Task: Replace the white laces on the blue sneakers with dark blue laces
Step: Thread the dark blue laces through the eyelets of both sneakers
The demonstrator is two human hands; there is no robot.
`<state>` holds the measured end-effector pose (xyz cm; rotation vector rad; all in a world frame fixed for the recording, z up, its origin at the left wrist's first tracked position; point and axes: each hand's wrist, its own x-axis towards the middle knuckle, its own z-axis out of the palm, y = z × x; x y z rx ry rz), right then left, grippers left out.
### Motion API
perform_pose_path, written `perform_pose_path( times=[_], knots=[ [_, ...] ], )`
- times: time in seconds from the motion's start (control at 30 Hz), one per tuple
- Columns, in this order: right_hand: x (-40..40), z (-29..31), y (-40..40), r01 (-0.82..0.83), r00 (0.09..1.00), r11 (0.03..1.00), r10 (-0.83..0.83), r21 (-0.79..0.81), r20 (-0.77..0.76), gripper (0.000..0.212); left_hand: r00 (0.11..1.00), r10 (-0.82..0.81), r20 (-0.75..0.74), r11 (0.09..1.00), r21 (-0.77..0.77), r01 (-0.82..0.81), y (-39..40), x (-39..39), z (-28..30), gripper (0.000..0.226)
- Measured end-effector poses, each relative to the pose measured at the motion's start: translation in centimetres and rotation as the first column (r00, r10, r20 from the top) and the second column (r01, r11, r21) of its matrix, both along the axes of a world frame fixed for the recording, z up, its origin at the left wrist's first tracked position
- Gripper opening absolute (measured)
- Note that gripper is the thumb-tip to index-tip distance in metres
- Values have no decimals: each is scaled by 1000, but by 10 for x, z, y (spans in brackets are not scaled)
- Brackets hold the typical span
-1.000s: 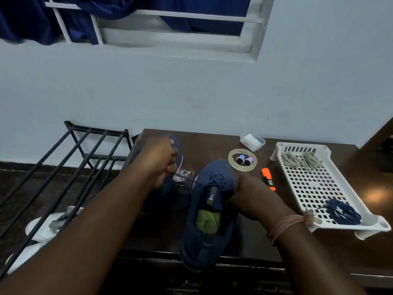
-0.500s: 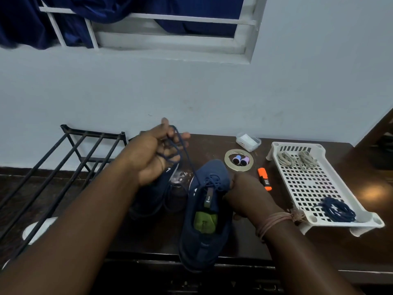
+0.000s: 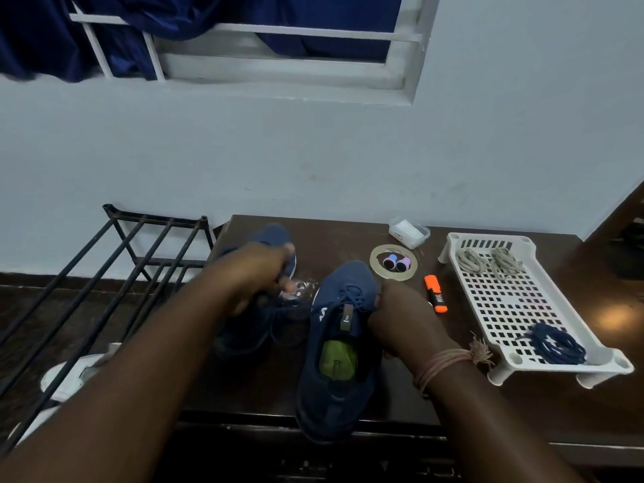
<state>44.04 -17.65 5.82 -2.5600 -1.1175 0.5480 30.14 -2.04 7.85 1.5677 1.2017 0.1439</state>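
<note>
Near sneaker (image 3: 336,346) stood on the surface (image 3: 348,238), dark blue lace (image 3: 352,296) threaded; right hand (image 3: 400,318) pinched lace at eyelets; left hand (image 3: 258,273) blurred, grip unclear; best to pull both ends evenly, shoe braced.

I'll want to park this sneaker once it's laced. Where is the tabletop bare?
The dark wooden table is bare along its back edge, between the far blue sneaker and the ring of tape. A narrower strip runs between the orange marker and the white perforated tray. It is crowded around the near blue sneaker.
</note>
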Motion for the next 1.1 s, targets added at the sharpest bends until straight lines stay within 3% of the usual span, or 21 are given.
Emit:
perform_pose_path(
  times=[0.1,0.2,0.33,0.43,0.5,0.57,0.63,0.73,0.8,0.87,0.93,0.97,1.03,1.1],
  knots=[
    [-2,-1,1,-16,1000,1000,15,15,23,17,914,-265,-308,902,255,348,-18,10,-13,29],
    [-2,-1,1,-28,1000,1000,28,11,6,19,763,-415,-496,736,310,602,-25,21,-27,26],
    [-1,0,0,-73,997,997,73,23,4,19,809,-351,-472,764,355,539,-19,29,-40,17],
    [2,-5,1,-43,999,997,42,65,25,15,822,-336,-460,776,360,519,-15,29,-24,27],
    [4,-9,2,-37,996,997,31,74,78,12,882,-373,-288,831,320,456,-12,24,-6,36],
    [7,-14,5,-20,997,996,13,91,80,8,927,-369,64,925,121,360,-12,17,8,42],
    [8,-15,9,19,998,982,-29,187,52,13,895,-237,378,958,-65,281,-10,11,19,37],
    [0,-7,16,54,992,857,14,513,-127,23,805,-37,592,949,-231,213,-10,14,26,24],
    [-13,4,20,129,910,774,156,620,-384,32,716,94,692,903,-362,232,-15,20,28,26],
    [-22,10,21,215,720,768,292,603,-629,36,625,211,752,859,-447,248,-20,26,24,31],
    [-22,11,20,202,562,798,381,568,-734,32,574,292,765,853,-480,206,-20,30,22,29],
    [-19,10,18,178,543,806,398,565,-739,28,566,326,757,855,-491,165,-17,30,20,27],
    [-8,10,14,165,612,814,358,556,-705,16,557,442,703,833,-552,35,-7,27,18,22],
    [7,11,8,186,694,837,259,515,-672,13,510,626,590,730,-673,-117,5,18,13,19]
  ],
)
